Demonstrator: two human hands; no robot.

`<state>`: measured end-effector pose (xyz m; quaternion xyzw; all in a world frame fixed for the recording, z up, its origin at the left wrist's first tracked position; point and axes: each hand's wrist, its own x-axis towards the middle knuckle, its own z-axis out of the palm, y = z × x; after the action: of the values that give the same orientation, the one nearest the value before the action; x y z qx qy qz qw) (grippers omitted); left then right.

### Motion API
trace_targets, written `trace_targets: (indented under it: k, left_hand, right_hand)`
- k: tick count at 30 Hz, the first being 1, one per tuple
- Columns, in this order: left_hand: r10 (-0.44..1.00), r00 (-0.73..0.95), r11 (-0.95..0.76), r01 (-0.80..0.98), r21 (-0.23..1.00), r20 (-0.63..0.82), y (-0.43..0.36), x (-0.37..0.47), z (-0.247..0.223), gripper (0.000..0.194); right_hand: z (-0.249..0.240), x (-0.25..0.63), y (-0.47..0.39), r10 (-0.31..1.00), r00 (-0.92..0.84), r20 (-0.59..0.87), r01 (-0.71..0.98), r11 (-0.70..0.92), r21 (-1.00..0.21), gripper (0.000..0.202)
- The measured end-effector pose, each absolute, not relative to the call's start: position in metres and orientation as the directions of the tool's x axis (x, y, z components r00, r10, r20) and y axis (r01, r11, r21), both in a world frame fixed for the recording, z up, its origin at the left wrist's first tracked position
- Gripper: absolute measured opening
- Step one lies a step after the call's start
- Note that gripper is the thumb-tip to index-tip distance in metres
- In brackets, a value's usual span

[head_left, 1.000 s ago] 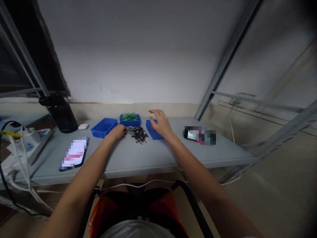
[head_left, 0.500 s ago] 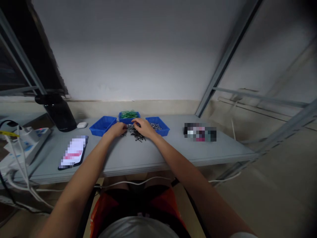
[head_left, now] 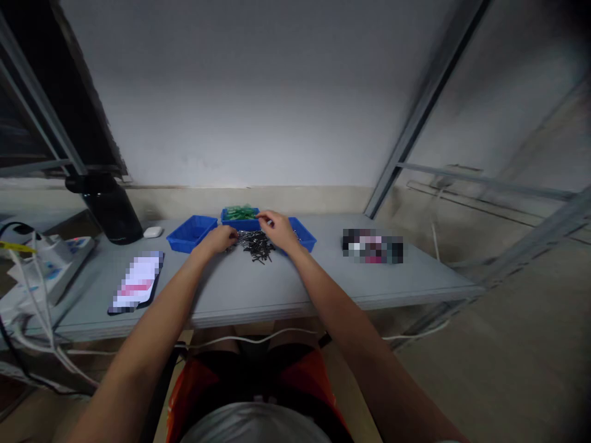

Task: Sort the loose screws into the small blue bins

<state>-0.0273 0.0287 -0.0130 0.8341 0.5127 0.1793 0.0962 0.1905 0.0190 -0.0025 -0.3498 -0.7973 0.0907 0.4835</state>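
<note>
A loose pile of dark and silvery screws lies on the grey table between my hands. My left hand rests at the pile's left edge, its fingers curled together at the screws; whatever they pinch is too small to make out. Above the pile's right side is my right hand, thumb and fingertips drawn together, with any small thing between them not discernible. It partly covers the right blue tray, where silvery pieces lie. Behind the pile stands a blue tray of green pieces. Another blue tray sits left of my left hand.
At the left are a phone, a white earphone case, a black bottle and a white power strip with cables. A blurred-out object lies to the right. Metal posts frame the table.
My right hand has lifted off the pile and shifted right and away from me, uncovering more screws. My left hand stays nearly in place at the pile's left edge.
</note>
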Motion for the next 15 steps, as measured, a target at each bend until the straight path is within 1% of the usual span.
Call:
trace_targets:
  k: [2,3,6,8,11,14,15]
  left_hand:
    - [0.872,0.465,-0.488,0.806,0.335,0.153,0.026,-0.022,-0.009,0.015]
    - [0.857,0.501,-0.510,0.793,0.333,0.119,0.025,-0.019,-0.008,0.016]
    - [0.825,0.565,-0.542,0.780,0.312,0.020,0.021,-0.012,-0.008,0.015]
    - [0.826,0.564,-0.539,0.789,0.295,0.000,0.022,-0.011,-0.010,0.013]
    - [0.825,0.564,-0.543,0.779,0.314,0.026,0.025,-0.013,-0.016,0.012]
    - [0.810,0.578,-0.573,0.745,0.342,0.097,0.030,-0.017,-0.018,0.015]
    - [0.805,0.580,-0.582,0.725,0.369,0.130,0.030,-0.018,-0.018,0.016]
  right_hand:
    - [-0.001,0.198,0.024,0.669,-0.190,0.718,0.464,0.706,-0.535,0.018]
    - [-0.001,0.200,0.026,0.679,-0.173,0.714,0.463,0.695,-0.550,0.017]
    - [-0.004,0.199,0.027,0.693,-0.207,0.691,0.461,0.692,-0.556,0.017]
    - [-0.007,0.194,0.025,0.693,-0.258,0.673,0.456,0.702,-0.547,0.017]
    - [-0.010,0.185,0.021,0.695,-0.345,0.631,0.464,0.710,-0.529,0.016]
    - [-0.011,0.179,0.018,0.703,-0.426,0.570,0.502,0.708,-0.498,0.017]
    - [-0.012,0.178,0.017,0.699,-0.451,0.555,0.517,0.712,-0.476,0.017]
